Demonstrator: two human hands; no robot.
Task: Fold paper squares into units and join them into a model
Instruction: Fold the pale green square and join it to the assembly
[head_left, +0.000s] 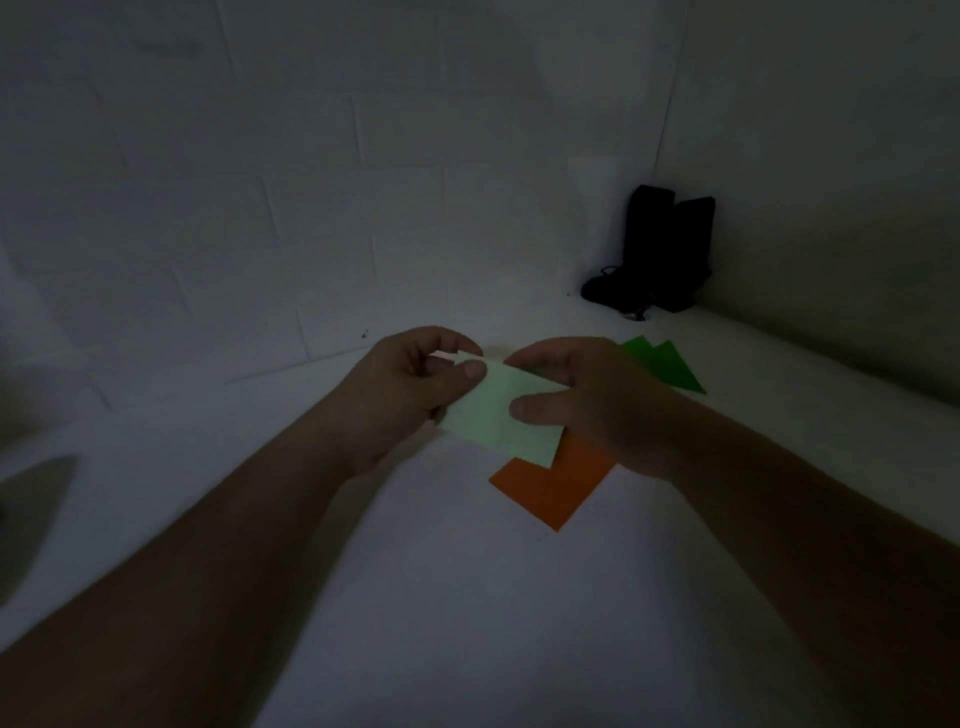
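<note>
- The pale green paper (498, 415) sits at the centre of the frame, held up between both hands above the white tabletop (415, 597); its long axis runs from upper left down to lower right.
- The left hand (410, 384) pinches the sheet's upper-left end, thumb on top and fingers curled behind it, where a small flap appears to be lifting.
- The right hand (587, 400) grips the right side, thumb pressed flat on the face of the sheet and fingers wrapped over its far edge.
- Both hands are about equally near the sheet; the flap lies right at the left fingertips, so the coming fold probably turns on that hand while the right steadies.
- The light is dim, so whether the sheet is already doubled over cannot be told for sure.
- An orange paper (550, 488) lies flat on the table just below the green sheet, partly under the right hand.
- Dark green folded pieces (665, 366) lie right of centre, beyond the right hand.
- A black object (660, 249) stands in the upper-right corner against the wall.
</note>
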